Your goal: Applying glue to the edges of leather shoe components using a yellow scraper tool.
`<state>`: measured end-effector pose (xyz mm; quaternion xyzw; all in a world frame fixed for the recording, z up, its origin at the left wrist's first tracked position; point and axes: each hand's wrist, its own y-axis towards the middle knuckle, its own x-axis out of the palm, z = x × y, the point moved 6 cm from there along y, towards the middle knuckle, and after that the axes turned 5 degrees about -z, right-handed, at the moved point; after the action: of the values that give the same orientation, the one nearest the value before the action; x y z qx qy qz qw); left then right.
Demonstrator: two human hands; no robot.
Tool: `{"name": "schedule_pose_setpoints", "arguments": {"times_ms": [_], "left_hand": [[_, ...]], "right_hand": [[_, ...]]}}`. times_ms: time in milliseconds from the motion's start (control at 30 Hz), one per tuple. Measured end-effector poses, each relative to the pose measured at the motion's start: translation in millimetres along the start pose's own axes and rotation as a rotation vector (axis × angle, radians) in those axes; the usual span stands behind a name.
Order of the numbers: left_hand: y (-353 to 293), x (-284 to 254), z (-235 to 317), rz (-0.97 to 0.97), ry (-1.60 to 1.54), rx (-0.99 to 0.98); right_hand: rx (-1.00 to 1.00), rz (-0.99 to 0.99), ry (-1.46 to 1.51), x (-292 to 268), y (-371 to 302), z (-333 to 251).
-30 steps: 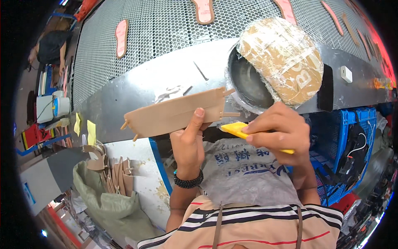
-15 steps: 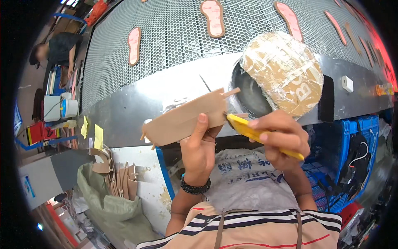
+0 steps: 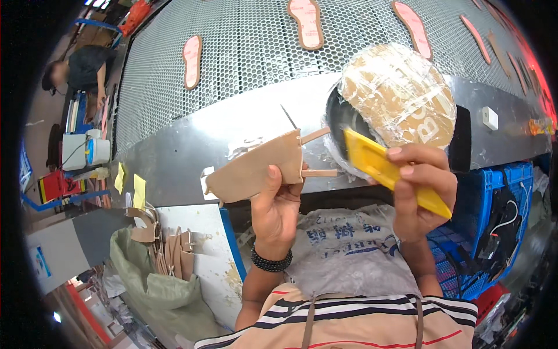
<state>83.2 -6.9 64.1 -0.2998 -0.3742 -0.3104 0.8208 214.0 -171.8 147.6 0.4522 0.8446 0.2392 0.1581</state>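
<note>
My left hand (image 3: 276, 203) pinches a tan shoe-upper piece (image 3: 256, 168), thumb on its face and fingers behind. Two narrow straps stick out from its right edge, and its left end hangs over the table edge. In my right hand (image 3: 421, 186) is a flat, yellow-handled brush (image 3: 372, 160), gripped between thumb and fingers. Its far end is over the open side of a black bowl (image 3: 344, 119); the bristles cannot be made out against the dark inside. A round cardboard cover (image 3: 398, 96) streaked with whitish film lies across most of the bowl.
Beyond the metal table (image 3: 157, 157) runs a mesh conveyor (image 3: 250, 58) carrying pink-and-brown insoles (image 3: 306, 23). A dark phone (image 3: 461, 139) and white charger (image 3: 490, 118) lie right of the bowl. A blue crate (image 3: 500, 221) stands lower right, a green sack (image 3: 157, 291) lower left. Another person (image 3: 84, 70) sits far left.
My right hand has moved right, taking the brush from the upper piece's right edge to over the bowl. The upper piece has turned a little, and its straps now show more fully.
</note>
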Motion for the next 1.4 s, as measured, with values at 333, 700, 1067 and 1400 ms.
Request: {"name": "schedule_pose_setpoints", "arguments": {"times_ms": [333,700,1067,1400], "left_hand": [[-4.4,3.5,12.3,-0.085,0.114,0.031],[118.6,142.3,-23.5,-0.366,0.517,-0.189],[322.7,285.0,-248.4,-0.946,0.631,-0.52],[138.4,55.3,90.4,-0.018,1.489,0.7]], "right_hand": [[-0.066,0.072,0.039,5.4,14.0,-6.9],[0.037,0.221,-0.24,-86.2,5.7,3.5],[0.179,0.593,-0.303,-174.5,-30.5,-19.1],[0.047,0.375,-0.092,-144.7,-10.2,9.7]]}}
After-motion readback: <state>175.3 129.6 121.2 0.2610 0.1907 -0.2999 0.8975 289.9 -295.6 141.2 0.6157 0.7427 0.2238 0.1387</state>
